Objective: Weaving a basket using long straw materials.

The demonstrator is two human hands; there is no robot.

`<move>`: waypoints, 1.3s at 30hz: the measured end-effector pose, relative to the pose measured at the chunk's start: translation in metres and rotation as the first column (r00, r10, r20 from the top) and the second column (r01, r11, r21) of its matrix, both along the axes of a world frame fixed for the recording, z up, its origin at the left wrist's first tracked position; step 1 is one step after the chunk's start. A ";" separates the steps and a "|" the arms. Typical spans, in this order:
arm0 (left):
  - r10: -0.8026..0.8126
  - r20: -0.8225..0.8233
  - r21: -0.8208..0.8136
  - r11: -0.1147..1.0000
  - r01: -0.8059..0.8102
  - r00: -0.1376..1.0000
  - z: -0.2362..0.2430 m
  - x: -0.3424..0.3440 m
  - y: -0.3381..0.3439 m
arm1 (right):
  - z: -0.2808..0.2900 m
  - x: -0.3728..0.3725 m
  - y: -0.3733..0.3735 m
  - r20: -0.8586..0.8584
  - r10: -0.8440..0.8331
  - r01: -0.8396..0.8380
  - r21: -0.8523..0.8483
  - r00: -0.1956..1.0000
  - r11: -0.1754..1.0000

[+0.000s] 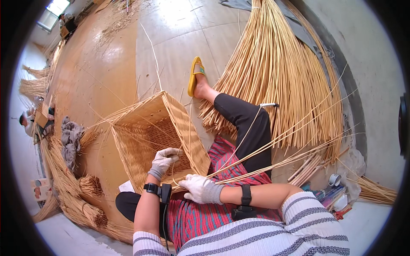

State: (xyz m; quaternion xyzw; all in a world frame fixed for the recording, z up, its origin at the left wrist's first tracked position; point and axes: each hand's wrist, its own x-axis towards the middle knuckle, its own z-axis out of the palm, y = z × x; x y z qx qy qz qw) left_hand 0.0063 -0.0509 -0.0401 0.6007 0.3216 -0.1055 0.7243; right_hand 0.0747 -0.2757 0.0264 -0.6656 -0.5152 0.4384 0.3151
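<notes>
A square woven wicker basket (194,138) sits tilted in front of my lap, its opening toward me. My left hand (165,162), in a white glove, is at the opening with its fingers closed on a thin wicker strand (173,174) that bends down to the near rim. My right hand (200,189), gloved too, grips the near rim at its right corner, with its fingertips by the strand. Long loose wicker rods (273,145) run from that corner out to the right, and others stick out from the far and left corners.
A large sheaf of wicker rods (273,72) spreads on the floor at the right. More bundles (64,183) lie along the left, with a grey cloth (71,138). A small white and black tool (269,105) rests by my bent knee. Two people sit far left.
</notes>
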 end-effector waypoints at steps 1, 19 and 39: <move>-0.032 -0.010 0.038 0.999 0.033 0.999 -0.001 0.004 0.001 | 0.000 0.002 0.000 -0.015 -0.006 0.006 0.004 1.000 1.000; 0.092 0.223 0.003 0.995 -0.095 0.971 0.031 0.034 -0.006 | -0.033 0.162 0.071 0.852 -0.054 -0.276 0.228 0.520 0.934; -0.142 -0.205 0.879 0.408 0.246 0.968 0.063 0.003 -0.141 | 0.006 0.225 0.137 0.899 -0.207 -0.160 0.286 0.385 0.945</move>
